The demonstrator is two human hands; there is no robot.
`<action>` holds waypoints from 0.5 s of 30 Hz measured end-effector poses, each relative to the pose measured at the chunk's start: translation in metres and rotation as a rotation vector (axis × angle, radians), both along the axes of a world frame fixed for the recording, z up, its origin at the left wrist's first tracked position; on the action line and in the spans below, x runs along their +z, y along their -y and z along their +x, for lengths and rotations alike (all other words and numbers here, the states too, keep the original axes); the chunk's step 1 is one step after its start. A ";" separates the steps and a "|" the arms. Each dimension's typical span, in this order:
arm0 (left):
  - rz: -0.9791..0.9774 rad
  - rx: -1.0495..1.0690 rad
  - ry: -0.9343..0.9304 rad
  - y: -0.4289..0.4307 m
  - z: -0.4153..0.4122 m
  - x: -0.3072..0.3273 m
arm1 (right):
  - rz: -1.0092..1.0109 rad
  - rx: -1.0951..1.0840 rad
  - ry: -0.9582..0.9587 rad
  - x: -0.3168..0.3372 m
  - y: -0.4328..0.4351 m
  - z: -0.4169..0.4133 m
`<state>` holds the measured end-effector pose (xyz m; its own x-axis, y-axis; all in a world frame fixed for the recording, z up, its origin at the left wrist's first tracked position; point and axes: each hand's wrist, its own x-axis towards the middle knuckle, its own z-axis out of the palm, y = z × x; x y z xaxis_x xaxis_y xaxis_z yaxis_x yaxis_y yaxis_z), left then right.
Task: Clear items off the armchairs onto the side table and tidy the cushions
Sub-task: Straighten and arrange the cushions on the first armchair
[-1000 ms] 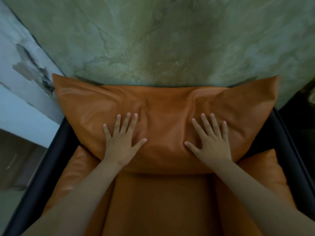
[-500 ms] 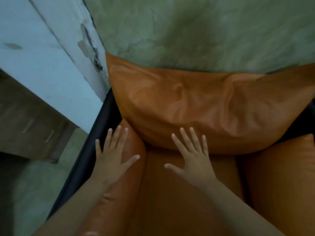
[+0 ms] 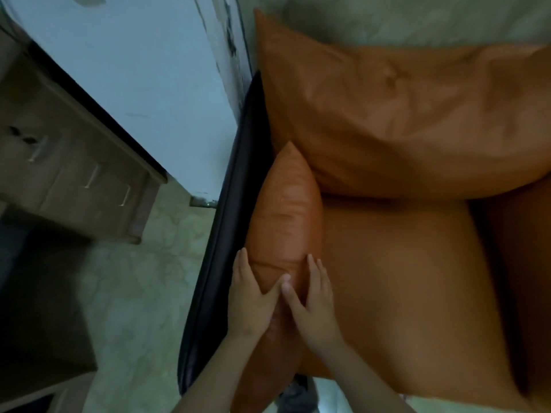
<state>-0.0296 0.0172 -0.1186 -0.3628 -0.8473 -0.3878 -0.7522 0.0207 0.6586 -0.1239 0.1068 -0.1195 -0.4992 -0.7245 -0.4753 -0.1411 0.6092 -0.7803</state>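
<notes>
Left hand [image 3: 250, 307] and right hand [image 3: 316, 310] press the upright side cushion [image 3: 286, 210].

Left hand [image 3: 249, 302], right hand [image 3: 316, 307], fingers straight, thumbs close together

So the left hand [image 3: 250, 302] and right hand [image 3: 316, 305] sandwich the near end of the side cushion [image 3: 286, 210], thumbs meeting on top. The armchair frame [image 3: 220, 248] runs just left of the grip and the seat cushion [image 3: 396, 278] lies right of it. The back cushion [image 3: 402, 120] sits beyond, touching the side cushion's far tip, with the drawer unit [image 3: 74, 174] well off left.
</notes>
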 end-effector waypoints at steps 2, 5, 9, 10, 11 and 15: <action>-0.026 0.002 -0.007 0.002 -0.002 -0.005 | -0.002 -0.063 0.076 -0.006 0.002 0.011; -0.013 -0.012 -0.058 0.003 -0.003 -0.013 | -0.053 -0.118 0.120 -0.018 0.007 0.019; -0.032 0.022 -0.084 0.018 -0.013 -0.026 | -0.085 -0.182 0.057 -0.034 0.027 0.022; -0.039 0.028 -0.089 0.027 -0.019 -0.029 | -0.084 -0.191 0.035 -0.038 0.037 0.018; -0.046 0.028 -0.093 0.037 -0.026 -0.032 | -0.079 -0.193 0.022 -0.040 0.048 0.012; -0.060 0.018 -0.093 0.054 -0.037 -0.038 | -0.057 -0.126 0.039 -0.044 0.060 -0.010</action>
